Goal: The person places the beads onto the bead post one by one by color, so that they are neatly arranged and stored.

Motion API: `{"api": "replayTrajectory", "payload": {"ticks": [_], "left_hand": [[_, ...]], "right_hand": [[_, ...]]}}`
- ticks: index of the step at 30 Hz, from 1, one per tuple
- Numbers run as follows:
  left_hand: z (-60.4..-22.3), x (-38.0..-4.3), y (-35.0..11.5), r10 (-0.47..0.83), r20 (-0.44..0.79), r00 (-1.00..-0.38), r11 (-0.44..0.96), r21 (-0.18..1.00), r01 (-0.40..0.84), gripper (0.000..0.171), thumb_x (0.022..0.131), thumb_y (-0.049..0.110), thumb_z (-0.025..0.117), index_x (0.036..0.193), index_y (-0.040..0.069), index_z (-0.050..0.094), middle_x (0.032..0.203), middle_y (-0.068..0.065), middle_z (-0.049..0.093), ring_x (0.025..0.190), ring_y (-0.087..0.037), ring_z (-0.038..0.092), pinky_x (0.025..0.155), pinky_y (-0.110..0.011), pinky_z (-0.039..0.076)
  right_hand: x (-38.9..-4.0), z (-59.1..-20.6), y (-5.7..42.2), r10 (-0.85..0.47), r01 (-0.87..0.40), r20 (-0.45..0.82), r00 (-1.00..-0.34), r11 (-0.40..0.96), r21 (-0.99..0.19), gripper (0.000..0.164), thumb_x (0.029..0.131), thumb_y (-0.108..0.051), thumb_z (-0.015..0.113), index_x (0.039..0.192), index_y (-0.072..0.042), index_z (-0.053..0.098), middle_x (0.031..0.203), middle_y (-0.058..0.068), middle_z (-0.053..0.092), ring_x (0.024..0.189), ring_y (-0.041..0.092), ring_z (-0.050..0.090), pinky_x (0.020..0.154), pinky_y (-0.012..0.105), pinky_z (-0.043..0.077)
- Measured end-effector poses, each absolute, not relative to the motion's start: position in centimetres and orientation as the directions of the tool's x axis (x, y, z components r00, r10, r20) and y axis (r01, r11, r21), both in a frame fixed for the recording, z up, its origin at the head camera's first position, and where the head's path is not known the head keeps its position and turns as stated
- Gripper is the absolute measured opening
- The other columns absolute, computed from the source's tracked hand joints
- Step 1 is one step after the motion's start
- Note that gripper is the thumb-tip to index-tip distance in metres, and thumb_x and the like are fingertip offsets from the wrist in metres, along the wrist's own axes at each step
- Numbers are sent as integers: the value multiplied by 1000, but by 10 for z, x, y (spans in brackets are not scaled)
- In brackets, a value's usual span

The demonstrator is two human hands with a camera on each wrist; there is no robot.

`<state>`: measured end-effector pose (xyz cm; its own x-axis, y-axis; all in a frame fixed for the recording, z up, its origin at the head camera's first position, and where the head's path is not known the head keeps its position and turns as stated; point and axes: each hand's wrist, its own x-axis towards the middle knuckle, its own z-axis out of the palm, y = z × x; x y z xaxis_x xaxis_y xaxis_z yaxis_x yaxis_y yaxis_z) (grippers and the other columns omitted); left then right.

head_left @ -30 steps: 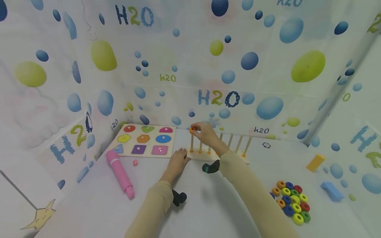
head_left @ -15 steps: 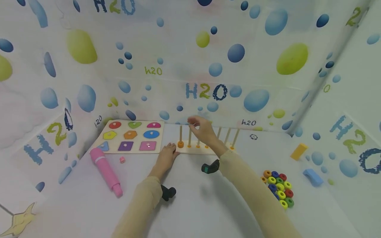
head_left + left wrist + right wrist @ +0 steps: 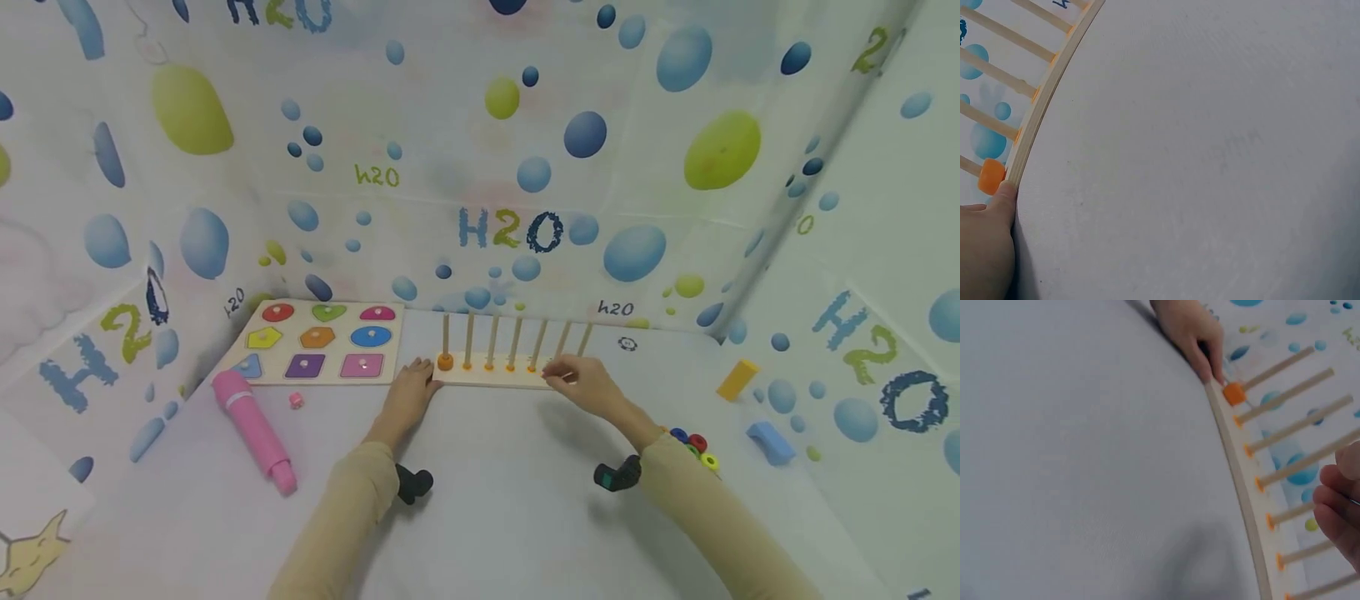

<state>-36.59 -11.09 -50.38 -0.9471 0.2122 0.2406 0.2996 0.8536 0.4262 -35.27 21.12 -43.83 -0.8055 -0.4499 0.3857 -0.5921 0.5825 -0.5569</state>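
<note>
Playroom, perhaps: shape puzzle [image 3: 333, 366]

the left sleeve [image 3: 337, 512] and the right sleeve [image 3: 712, 508] are long, plain and of pale beige colour, with soft folds near the cuffs. at each cuff there is a small black device: the left wrist camera [image 3: 414, 483] has rounded lobes, while the right wrist camera [image 3: 626, 473] looks curved and carries a small green patch [image 3: 607, 479]. the left hand [image 3: 408, 392] and the right hand [image 3: 590, 386] are bare.
</note>
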Motion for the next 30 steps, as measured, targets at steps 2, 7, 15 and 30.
{"api": "replayTrajectory", "payload": {"ticks": [2,7,15,30], "left_hand": [[-505,-365,-112,211,244,-946,852,429,301,47,96,23,57,129,-9,51,134,-24,49,131,-38,37,111,-51,25],[-505,-364,-114,213,249,-945,850,430,305,46,96,23,56,129,-10,51,134,-25,49,131,-39,37,111,-51,24],[-502,-363,-111,200,217,-956,851,445,279,48,96,24,56,131,-7,49,136,-23,48,133,-36,35,113,-49,22],[-503,-363,-112,193,208,-959,853,447,269,48,97,26,55,132,-6,50,136,-22,48,133,-36,35,113,-48,22]], "right_hand": [[-347,-446,229,-446,-564,348,-824,601,-566,12,87,-5,67,98,-3,68,92,2,70,85,15,66,73,25,57],[-334,-455,274,-409,-495,282,-867,655,-571,17,87,-4,65,104,0,66,96,7,69,88,20,65,76,30,57],[-309,-460,333,-322,-375,193,-927,759,-532,22,86,-6,66,109,-3,65,101,9,68,91,24,65,77,37,57],[-285,-470,363,-276,-308,139,-951,853,-421,25,84,-7,68,108,-4,65,99,6,67,82,17,61,70,30,56]]}}
